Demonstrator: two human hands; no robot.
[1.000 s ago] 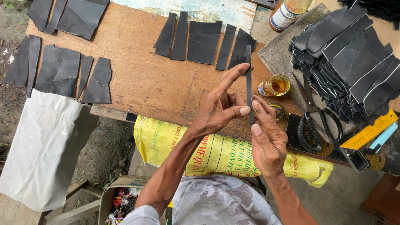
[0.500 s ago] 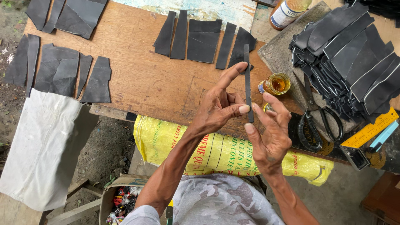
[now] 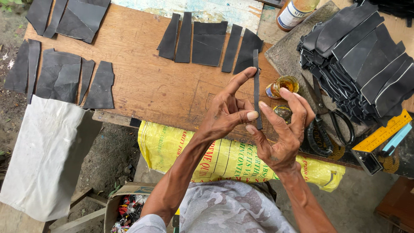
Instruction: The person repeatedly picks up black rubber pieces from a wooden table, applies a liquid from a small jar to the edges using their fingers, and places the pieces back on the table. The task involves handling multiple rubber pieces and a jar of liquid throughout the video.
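One narrow black strip (image 3: 256,88) stands upright between the two hands, above the front edge of the wooden surface (image 3: 142,86). The left hand (image 3: 228,113) pinches its lower end with thumb and fingers; the right hand (image 3: 282,129), fingers curled, touches it beside the left thumb. Five black pieces (image 3: 209,41) lie in a row beyond. A yellow printed sack (image 3: 224,157) hangs below; one pair of scissors (image 3: 327,118) lies right.

Yellow printed sack (image 3: 224,157) hangs under bench; labelled bottle (image 3: 295,11) above.
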